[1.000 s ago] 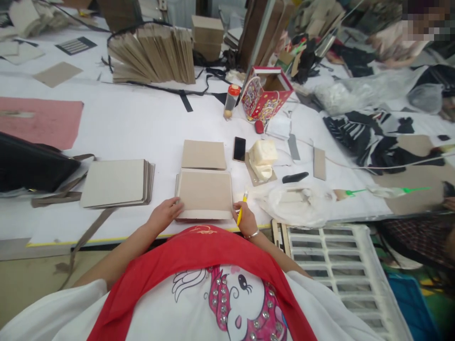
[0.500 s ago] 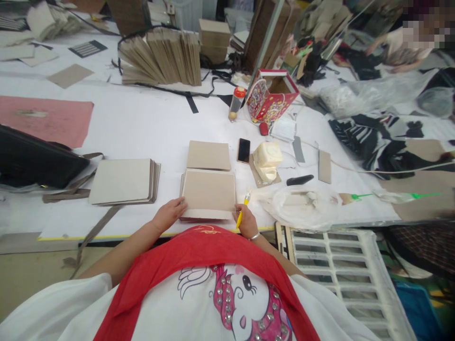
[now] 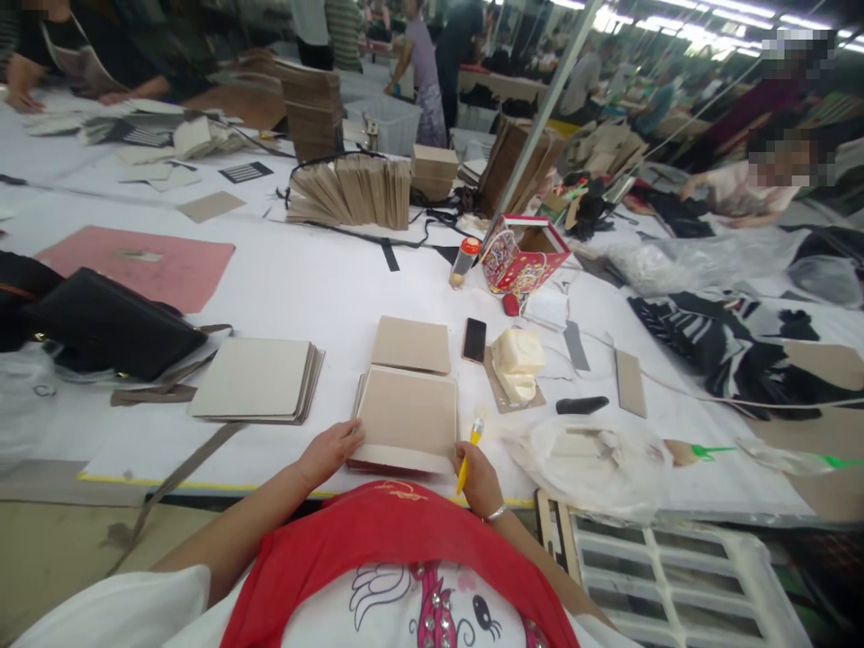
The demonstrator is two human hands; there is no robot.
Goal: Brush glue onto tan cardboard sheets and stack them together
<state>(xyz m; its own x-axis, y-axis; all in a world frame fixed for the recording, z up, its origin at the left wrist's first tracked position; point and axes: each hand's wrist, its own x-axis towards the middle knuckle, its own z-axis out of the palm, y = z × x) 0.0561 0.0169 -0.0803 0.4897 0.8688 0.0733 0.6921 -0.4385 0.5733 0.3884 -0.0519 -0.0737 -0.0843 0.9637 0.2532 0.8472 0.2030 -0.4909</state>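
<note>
Directly before me lies a stack of beige board panels [image 3: 408, 409], with a pale strip along its near edge. My left hand [image 3: 332, 454] is closed at the left edge of the top panel, fingertips against its side. In my right hand [image 3: 481, 477] is a brush [image 3: 471, 454] with a yellow handle, bristles pointing away from me. The fingers of that hand also touch the stack's right edge. Just beyond, another beige panel [image 3: 410, 344] lies flat. Left of my left hand sits a second stack of panels [image 3: 249, 378].
Right of the panels are a phone [image 3: 474, 339], a cream-coloured block [image 3: 518, 353] on a board and a plastic bag [image 3: 580, 459]. A red paper bag [image 3: 523, 256] and a red-lidded bottle [image 3: 464, 263] stand farther back. A black bag [image 3: 118, 324] lies left. Co-workers are across the tables.
My view has tilted up, so the table sits lower and more of the room and people show. Both hands keep their places at the stack, and the brush stays in my right hand.
</note>
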